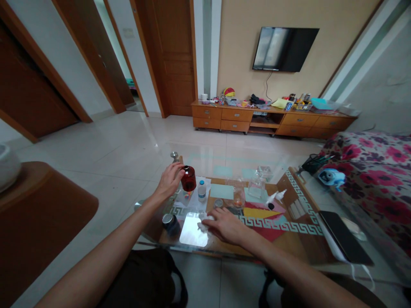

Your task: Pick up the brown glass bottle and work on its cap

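My left hand (170,181) is closed at the left side of a dark red glass jar (189,179), toward the far left of the glass table. Parts of its fingers are hidden behind the jar. Lower down, my right hand (224,223) is bent over a crumpled white tissue (203,224), pinched at the fingertips. The tissue lies by the right edge of a bright white rounded rectangle (194,231). Just right of the red jar stands a small clear bottle with a blue cap (202,191). A dark jar with a silver lid (171,224) stands at the near left.
The glass coffee table has a Greek-key border (282,225). On its right are white nozzle-like pieces (276,196), a clear container (256,188) and a black flat item (346,238). A flowered sofa (369,162) borders the right; a wooden cabinet (237,115) stands beyond.
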The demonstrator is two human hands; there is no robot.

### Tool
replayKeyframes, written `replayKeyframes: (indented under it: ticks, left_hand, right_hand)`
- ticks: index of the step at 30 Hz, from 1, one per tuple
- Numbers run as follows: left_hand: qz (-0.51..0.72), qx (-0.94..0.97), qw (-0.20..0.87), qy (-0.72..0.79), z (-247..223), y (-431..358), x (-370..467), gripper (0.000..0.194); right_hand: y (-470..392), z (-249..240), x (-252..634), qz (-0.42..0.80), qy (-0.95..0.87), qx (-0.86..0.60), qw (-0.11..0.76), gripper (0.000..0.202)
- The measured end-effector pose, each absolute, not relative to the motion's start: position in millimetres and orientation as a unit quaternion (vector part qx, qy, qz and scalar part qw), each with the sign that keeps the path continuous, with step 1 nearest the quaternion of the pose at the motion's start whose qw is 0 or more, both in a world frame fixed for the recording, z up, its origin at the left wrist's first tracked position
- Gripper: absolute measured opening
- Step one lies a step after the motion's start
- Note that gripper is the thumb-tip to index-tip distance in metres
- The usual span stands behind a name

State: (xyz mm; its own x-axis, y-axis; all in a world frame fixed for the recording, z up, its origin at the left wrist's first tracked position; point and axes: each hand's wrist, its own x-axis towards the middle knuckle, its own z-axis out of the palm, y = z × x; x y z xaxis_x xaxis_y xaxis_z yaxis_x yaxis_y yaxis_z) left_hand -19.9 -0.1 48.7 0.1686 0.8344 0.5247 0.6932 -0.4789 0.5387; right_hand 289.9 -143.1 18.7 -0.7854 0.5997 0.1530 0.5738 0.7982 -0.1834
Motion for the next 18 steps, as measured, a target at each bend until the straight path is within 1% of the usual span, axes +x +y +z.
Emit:
replayKeyframes:
  ticks: [3,6,9,13,15,17,18]
  left_hand:
    - [0.401,0.764,0.093,0.496,49,-2,-25,0.041]
    - [0.401,0.767,0.101,0.49,48,-4,-31,0.041]
    - [0.405,0.763,0.105,0.492,47,-5,-34,0.042]
    - [0.401,0.761,0.109,0.497,49,-7,-33,0.042]
    - [0.399,0.762,0.11,0.497,51,-8,-30,0.043]
    - [0.397,0.764,0.109,0.496,53,-8,-29,0.043]
    - [0.397,0.765,0.108,0.496,54,-8,-29,0.043]
  right_hand:
    - [-130,15,323,0.054,-0.919,-0.378,0.099,0.033]
    - [-115,7,371,0.048,-0.86,-0.497,0.106,0.035]
    - [-109,1,403,0.053,-0.829,-0.546,0.106,0.038]
    - [-130,14,390,0.061,-0.846,-0.508,0.152,0.039]
    - [-154,30,362,0.066,-0.867,-0.46,0.182,0.042]
    - [-184,42,329,0.064,-0.887,-0.415,0.192,0.047]
    - [-201,43,312,0.055,-0.899,-0.389,0.192,0.046]
